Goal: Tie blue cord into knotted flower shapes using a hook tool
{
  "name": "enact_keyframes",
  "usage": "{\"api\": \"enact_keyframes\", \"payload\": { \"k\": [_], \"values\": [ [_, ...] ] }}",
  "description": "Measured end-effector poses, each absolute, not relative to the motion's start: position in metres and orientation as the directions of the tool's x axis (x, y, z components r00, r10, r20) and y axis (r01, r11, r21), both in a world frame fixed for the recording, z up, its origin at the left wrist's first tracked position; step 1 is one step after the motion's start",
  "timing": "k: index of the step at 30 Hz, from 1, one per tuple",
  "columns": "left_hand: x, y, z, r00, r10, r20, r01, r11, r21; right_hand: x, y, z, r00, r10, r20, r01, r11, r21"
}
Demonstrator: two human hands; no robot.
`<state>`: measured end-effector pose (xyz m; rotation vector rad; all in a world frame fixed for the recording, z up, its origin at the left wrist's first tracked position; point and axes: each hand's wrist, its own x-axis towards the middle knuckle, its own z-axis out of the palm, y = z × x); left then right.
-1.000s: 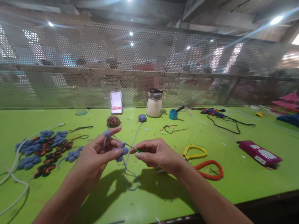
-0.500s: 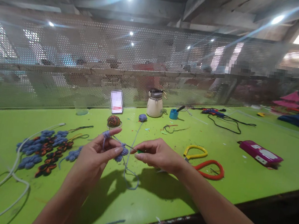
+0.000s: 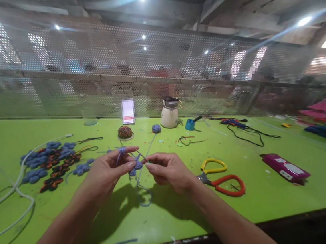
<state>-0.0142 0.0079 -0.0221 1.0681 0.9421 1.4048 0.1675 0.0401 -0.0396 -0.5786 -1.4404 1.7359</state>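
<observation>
Between thumb and fingers, my left hand point(image 3: 108, 169) pinches a small blue crochet piece point(image 3: 136, 166), with blue yarn wrapped round its raised index finger. My right hand point(image 3: 168, 171) is closed on a thin crochet hook point(image 3: 141, 155), whose green handle is mostly hidden by the fingers. The hook's tip points up and left above the piece, near the left index finger. A strand runs from the piece back to a small blue yarn ball point(image 3: 156, 128), and a loop of it hangs below the hands.
Blue and dark-orange crocheted flowers point(image 3: 34, 174) lie left beside a white cable point(image 3: 19, 174). Scissors point(image 3: 229, 184) with yellow and red handles lie right, near a magenta case point(image 3: 285, 167). Behind stand a cream jug point(image 3: 169, 115), a blue pot point(image 3: 190, 124) and a multicoloured yarn ball point(image 3: 125, 133).
The hook has tilted, its tip now higher and farther left above the piece. My right hand has shifted slightly, and more of the scissors' pivot shows.
</observation>
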Motion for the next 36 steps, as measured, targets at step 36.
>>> {"api": "enact_keyframes", "payload": {
  "k": [36],
  "values": [
    [-0.0113,0.0062,-0.0192,0.103,0.989,0.104,-0.158,-0.087,0.984,0.1671,0.0383,-0.0347,-0.522,0.800,0.296,0.081,0.392,-0.917]
  ]
}}
